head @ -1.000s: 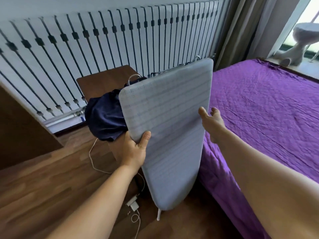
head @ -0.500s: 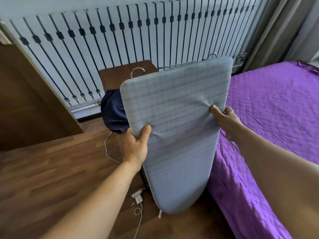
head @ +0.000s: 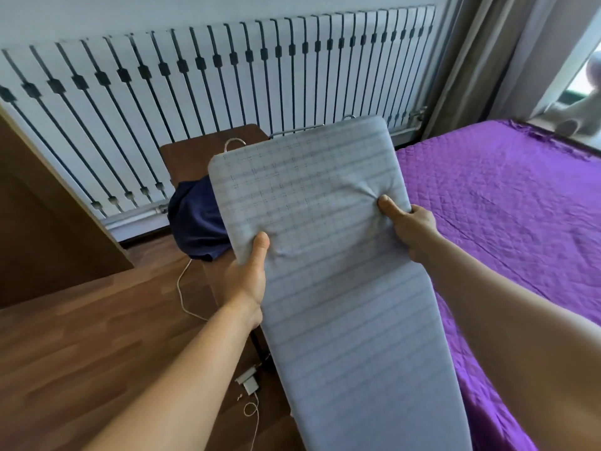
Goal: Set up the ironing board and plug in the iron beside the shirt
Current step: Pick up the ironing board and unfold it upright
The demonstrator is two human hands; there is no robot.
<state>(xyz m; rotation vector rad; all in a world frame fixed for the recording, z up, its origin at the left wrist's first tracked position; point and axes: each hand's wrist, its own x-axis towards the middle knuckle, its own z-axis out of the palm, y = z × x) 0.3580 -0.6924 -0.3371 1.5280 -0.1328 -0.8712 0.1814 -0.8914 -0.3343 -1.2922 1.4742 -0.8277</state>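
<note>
- Holding the ironing board up off the floor with both hands, padded grey checked cover facing the camera, square end up and away, narrow end running down past the bottom edge of frame.
- Left hand is gripping the board's left edge: thumb lying flat on the cover, the other fingers wrapping behind the edge, hidden from view.
- Right hand is gripping the right edge higher up: thumb pressing into the padding and puckering the cover, fingers curling round the back.
- Board is tilting, its top leaning toward the radiator on the far wall; metal leg loops are sticking out above its square end, legs folded as far as can be seen.
- Dark navy shirt is lying bunched on the near-left edge of a brown side table, hanging over the edge, partly hidden behind the board's left side.
- White cable is running down from under the shirt across the wooden floor; a white plug adapter is lying on the floor near the board's lower left edge.
- Iron itself: cannot tell where it is.
- Purple quilted bed is sitting just right of the board, under the right forearm; grey curtain hanging at the far right corner.
- No containers in view.
</note>
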